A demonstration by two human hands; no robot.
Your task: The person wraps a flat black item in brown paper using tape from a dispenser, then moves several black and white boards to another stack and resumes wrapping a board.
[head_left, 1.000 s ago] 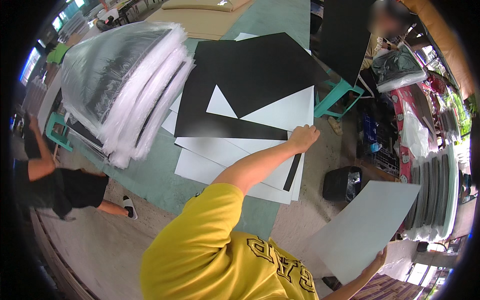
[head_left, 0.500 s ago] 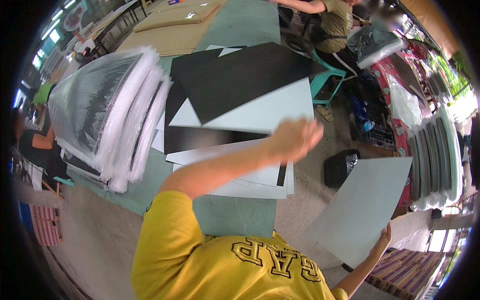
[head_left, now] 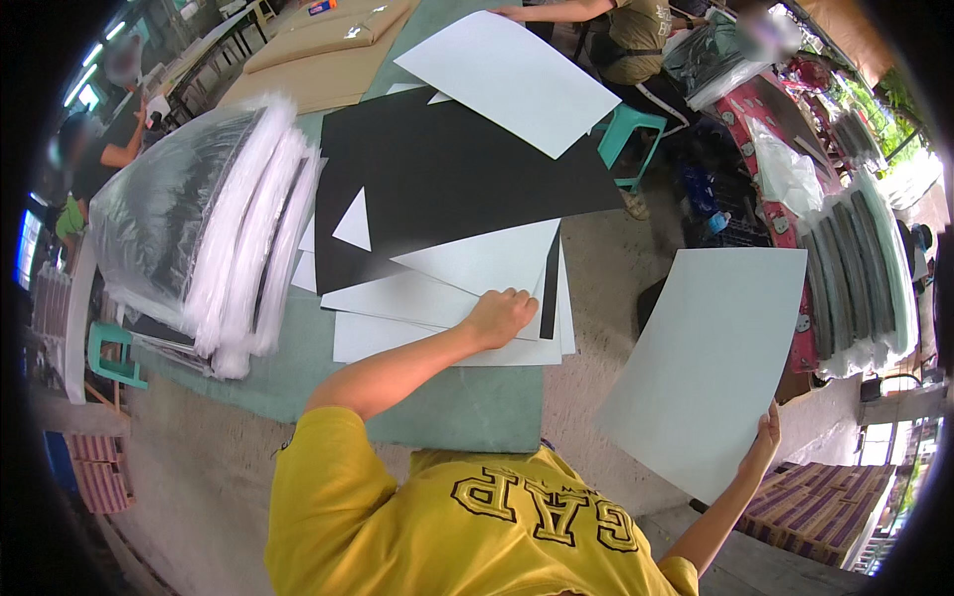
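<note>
My left hand [head_left: 502, 318] rests on the near part of a loose pile of sheets, fingers curled down at a white sheet [head_left: 487, 260]; the fingertips are partly hidden. More white sheets [head_left: 397, 338] lie beneath, with a narrow dark strip [head_left: 550, 293] beside the hand. Beyond it spreads a large black sheet [head_left: 437, 164] with a white triangle [head_left: 355, 221] showing on it. Off the table's right side, my right hand [head_left: 763, 432] grips the lower right edge of a large pale sheet [head_left: 711, 358], held tilted.
Across the table, a co-worker's hand [head_left: 509, 13] holds a white sheet [head_left: 509, 79] over the pile. Plastic-wrapped bundles [head_left: 214, 219] stand on the green tabletop [head_left: 467, 412] at left. A stack of grey panels [head_left: 850, 278] stands at right, near a teal stool [head_left: 633, 139].
My left hand has come down and left onto the white sheets. A white sheet now shows at the far side by the co-worker's hand. My right hand still holds its sheet.
</note>
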